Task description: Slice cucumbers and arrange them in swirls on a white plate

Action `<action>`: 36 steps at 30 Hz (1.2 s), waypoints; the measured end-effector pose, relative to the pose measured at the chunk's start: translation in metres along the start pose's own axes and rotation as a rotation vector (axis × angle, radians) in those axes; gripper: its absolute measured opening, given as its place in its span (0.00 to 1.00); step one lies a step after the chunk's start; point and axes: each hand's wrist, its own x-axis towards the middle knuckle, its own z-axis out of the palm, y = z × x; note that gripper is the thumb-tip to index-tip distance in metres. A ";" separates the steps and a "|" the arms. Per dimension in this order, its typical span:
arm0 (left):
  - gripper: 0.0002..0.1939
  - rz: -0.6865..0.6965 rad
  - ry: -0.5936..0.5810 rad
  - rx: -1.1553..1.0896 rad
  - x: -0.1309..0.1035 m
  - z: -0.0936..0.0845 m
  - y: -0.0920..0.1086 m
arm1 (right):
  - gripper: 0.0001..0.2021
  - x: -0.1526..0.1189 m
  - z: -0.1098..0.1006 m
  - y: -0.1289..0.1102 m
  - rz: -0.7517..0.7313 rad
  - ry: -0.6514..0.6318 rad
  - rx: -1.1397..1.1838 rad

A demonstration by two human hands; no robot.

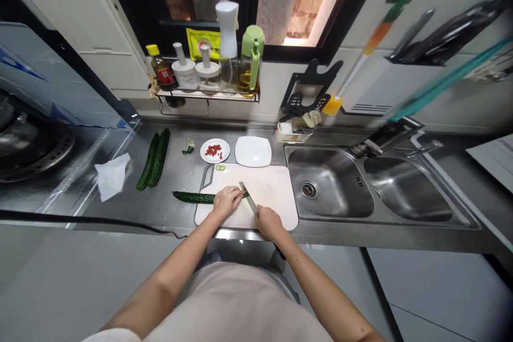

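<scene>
A long green cucumber (192, 197) lies across the left half of a white cutting board (276, 192), its left end past the board's edge. My left hand (227, 201) is closed over the cucumber near its right end. In my right hand (269, 221) is a kitchen knife (249, 199), its blade pointing up and left, at the cucumber's right end beside my left fingers. Whether the blade touches the cucumber cannot be made out. A few pale cucumber slices (220, 168) rest at the board's upper left corner.
Behind the board stand a small plate (204, 153) with chopped red bits and a white plate (253, 151). Two cucumbers (154, 160) and a white tissue (113, 176) lie left. A double sink (328, 184) is on the right. A bottle rack (208, 96) hangs behind.
</scene>
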 end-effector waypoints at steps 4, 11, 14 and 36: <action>0.12 0.004 -0.004 0.003 0.000 -0.001 0.000 | 0.15 0.006 -0.001 -0.004 0.002 0.014 0.004; 0.11 -0.001 -0.006 0.002 0.001 -0.001 0.001 | 0.16 0.014 -0.003 -0.008 0.001 0.009 0.014; 0.11 0.000 -0.005 0.001 0.001 -0.002 0.001 | 0.16 0.014 -0.002 -0.009 0.009 0.006 0.010; 0.12 -0.023 -0.009 -0.004 0.001 -0.004 0.003 | 0.16 0.002 0.008 -0.006 0.052 0.018 0.000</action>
